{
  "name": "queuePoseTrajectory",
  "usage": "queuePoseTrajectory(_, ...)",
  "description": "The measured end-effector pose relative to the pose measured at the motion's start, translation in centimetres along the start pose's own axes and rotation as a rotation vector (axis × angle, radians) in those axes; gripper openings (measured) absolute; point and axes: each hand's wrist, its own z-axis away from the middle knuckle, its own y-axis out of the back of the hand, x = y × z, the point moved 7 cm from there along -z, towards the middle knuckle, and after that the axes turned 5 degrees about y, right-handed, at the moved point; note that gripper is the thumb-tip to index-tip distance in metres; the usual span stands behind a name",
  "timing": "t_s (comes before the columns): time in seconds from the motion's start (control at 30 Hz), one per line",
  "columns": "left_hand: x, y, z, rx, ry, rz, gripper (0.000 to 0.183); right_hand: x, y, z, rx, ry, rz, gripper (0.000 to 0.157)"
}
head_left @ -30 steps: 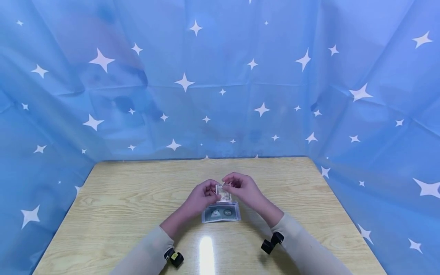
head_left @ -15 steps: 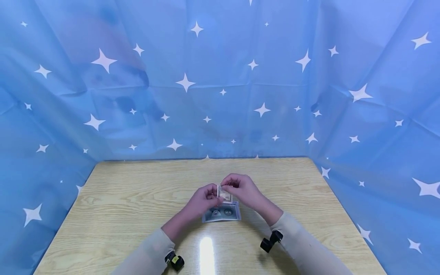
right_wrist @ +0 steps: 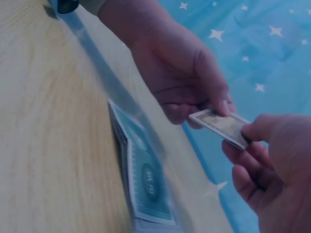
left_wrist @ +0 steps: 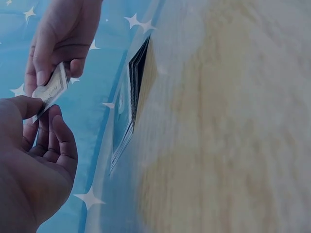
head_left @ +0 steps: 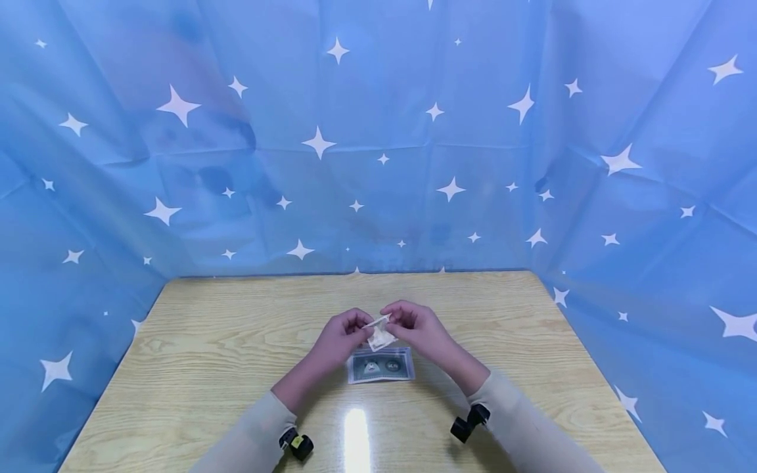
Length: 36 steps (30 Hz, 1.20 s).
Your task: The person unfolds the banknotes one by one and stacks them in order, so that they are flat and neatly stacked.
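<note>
A small, pale folded banknote (head_left: 381, 336) is held above the table between both hands. My left hand (head_left: 338, 340) pinches its left corner between thumb and fingers. My right hand (head_left: 421, 330) pinches the opposite side. In the right wrist view the banknote (right_wrist: 218, 124) looks flat, with a white border and a brownish print; its underside is hidden. Just below the hands, a stack of green banknotes (head_left: 381, 366) lies on the table, touched by neither hand. In the left wrist view the banknote stack (left_wrist: 124, 104) appears edge-on, its layers slightly spread and bent.
The wooden table (head_left: 236, 355) stretches out around the hands, with a bright light reflection near its front. A blue curtain (head_left: 378, 131) with white stars hangs behind the table and along both sides. Each wrist wears a small black camera (head_left: 470, 422).
The folded banknote has turned from roughly upright to a slant between the hands. My left hand has shifted slightly left, and more of the green stack shows.
</note>
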Motion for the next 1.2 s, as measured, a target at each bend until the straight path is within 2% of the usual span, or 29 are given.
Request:
queuePoseTrajectory(0.33,0.3,0.4,0.1,0.025,-0.026,-0.015,0.01,0.8,-1.1,0.9,0.004,-0.061,-0.042,0.024)
queuePoseTrajectory(0.6,0.5,0.6,0.1,0.052,-0.074,-0.105,0.014,1.0,-1.1,1.0,0.025,-0.084,-0.031,0.023)
queuePoseTrajectory(0.83,0.8,0.9,0.1,0.105,-0.105,-0.185,0.012,1.2,-1.0,0.9,0.031,-0.091,-0.042,0.021)
queuePoseTrajectory(1.2,0.9,0.9,0.0,0.157,-0.162,-0.251,0.004,1.1,-0.9,0.9,0.035,-0.072,-0.053,0.02)
